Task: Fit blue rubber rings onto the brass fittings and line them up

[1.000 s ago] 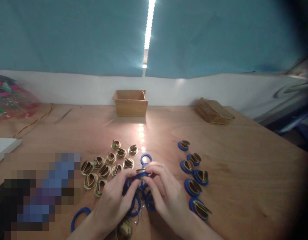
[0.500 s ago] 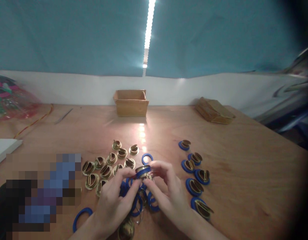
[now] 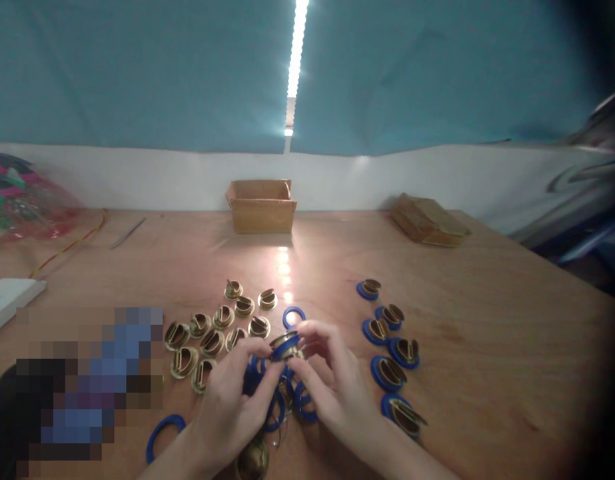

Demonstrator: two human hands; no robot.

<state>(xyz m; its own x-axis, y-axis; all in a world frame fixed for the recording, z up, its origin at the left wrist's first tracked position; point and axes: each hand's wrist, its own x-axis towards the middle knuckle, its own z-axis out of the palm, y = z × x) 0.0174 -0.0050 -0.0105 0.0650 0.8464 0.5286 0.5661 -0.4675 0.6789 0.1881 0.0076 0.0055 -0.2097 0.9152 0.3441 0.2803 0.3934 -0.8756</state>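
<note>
My left hand (image 3: 235, 393) and my right hand (image 3: 336, 390) pinch one round brass-coloured fitting (image 3: 284, 339) between thumbs and fingertips. A blue ring (image 3: 286, 347) sits around the fitting, which is tilted; fingers cover its sides. Beneath my hands lie several loose blue rings (image 3: 276, 410), partly hidden, with a single blue ring (image 3: 294, 309) just beyond the fingertips. To the left stand several bare brass fittings (image 3: 211, 343) with flaps on top. Over on the right are several fittings with blue rings (image 3: 387, 373) at their bases. Near my left wrist rests a brass piece (image 3: 252, 460).
An open cardboard box (image 3: 262, 217) stands at the back, and a flattened brown carton (image 3: 430, 220) lies back right. At far left are a clear bag of coloured things (image 3: 24, 193), a white power strip (image 3: 10, 300) and a yellow-red cord (image 3: 70, 247). A larger blue ring (image 3: 162, 427) lies front left.
The fitting has turned and tilted between my fingertips, so more of its blue ring shows. Both hands stay nearly in place, and the laid-out fittings have not moved.
</note>
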